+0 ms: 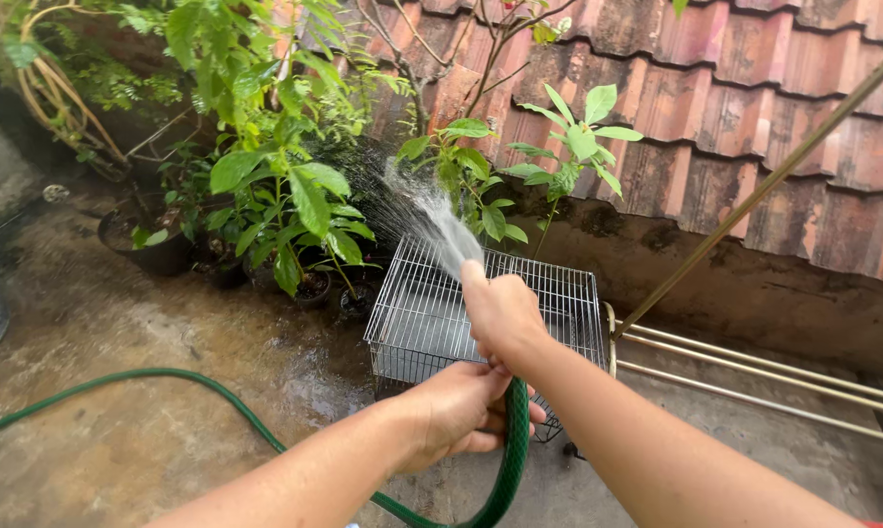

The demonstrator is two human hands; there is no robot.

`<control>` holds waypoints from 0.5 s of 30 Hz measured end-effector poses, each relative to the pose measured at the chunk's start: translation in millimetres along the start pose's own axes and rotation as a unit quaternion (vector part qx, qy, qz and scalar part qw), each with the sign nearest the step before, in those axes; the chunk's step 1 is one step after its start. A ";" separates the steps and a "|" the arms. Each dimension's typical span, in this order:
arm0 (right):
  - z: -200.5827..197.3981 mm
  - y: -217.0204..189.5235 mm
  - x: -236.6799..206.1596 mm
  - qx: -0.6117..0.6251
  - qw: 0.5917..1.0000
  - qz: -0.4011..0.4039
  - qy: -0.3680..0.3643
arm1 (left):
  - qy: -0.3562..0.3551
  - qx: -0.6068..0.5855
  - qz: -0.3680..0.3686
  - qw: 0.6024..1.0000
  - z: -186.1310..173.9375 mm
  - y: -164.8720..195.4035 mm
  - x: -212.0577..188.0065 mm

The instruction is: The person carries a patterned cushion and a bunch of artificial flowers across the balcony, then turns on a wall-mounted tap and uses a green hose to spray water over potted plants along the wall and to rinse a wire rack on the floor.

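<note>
The right hand (pixel 500 313) is closed around the end of the green hose (pixel 512 440), with a finger over the tip, right in front of the wire cage (pixel 559 293). The left hand (pixel 456 411) grips the hose too, just below the right hand. Water (pixel 432 210) sprays up over the cage toward the potted plants (pixel 285 196) behind it. The hose curls away across the wet floor (pixel 119 323) to the left of the cage. Red roof tiles (pixel 754 108) lean behind the cage.
</note>
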State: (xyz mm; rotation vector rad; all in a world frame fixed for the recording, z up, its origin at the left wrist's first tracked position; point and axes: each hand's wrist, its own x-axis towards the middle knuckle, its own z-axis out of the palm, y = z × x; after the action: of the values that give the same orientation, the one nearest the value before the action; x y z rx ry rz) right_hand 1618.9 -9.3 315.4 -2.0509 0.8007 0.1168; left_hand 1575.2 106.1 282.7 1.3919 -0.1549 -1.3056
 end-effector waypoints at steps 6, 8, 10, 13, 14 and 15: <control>0.5 -9.4 9.2 0.020 0.999 0.017 0.038 | -0.042 0.001 0.022 0.999 -20.7 28.5 6.5; -1.8 -8.0 11.0 0.028 0.998 0.043 0.043 | -0.058 0.004 0.006 0.998 -22.4 31.6 8.4; -5.7 -4.2 12.0 0.032 0.996 0.071 0.048 | -0.079 0.026 -0.020 0.996 -21.4 31.1 10.6; -14.9 3.7 13.4 0.052 0.990 0.114 0.063 | -0.094 0.069 -0.052 0.992 -17.0 33.2 19.5; -18.5 6.4 13.9 0.049 0.989 0.119 0.075 | -0.107 0.072 -0.046 0.991 -14.7 35.5 23.7; -22.2 9.1 14.5 0.045 0.988 0.124 0.086 | -0.121 0.073 -0.041 0.989 -12.1 38.3 28.3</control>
State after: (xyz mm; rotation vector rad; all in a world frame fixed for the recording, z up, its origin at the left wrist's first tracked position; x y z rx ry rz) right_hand 1620.3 -37.3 316.5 -1.8876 1.1469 0.0408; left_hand 1616.2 80.6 291.8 1.3709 -0.3673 -1.5554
